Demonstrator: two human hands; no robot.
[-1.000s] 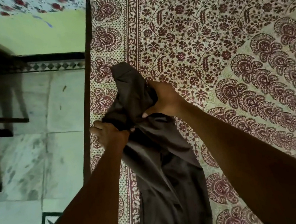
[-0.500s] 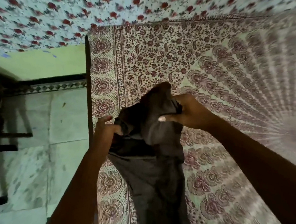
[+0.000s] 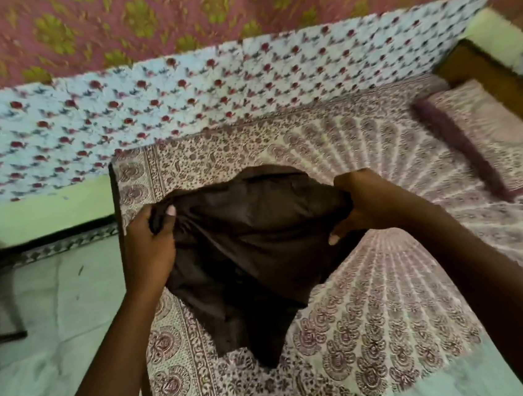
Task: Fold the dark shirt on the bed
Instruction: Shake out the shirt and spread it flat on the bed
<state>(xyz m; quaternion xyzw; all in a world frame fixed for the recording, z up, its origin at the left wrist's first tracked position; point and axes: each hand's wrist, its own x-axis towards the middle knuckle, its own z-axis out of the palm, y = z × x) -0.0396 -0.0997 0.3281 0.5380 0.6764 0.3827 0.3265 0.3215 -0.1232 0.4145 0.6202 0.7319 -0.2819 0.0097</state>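
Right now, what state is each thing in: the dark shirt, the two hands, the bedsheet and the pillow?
Dark shirt: crumpled, not yet folded, held up by its top, lower end hanging down.
Left hand: grips the shirt's left edge.
Right hand: grips the shirt's right edge.
Printed bedsheet: spread flat.
Pillow: lying flat on the bedsheet, far right.

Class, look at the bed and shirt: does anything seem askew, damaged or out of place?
Only the dark shirt: it hangs bunched and uneven, gripped by the left hand and right hand above the bedsheet. No damage shows.
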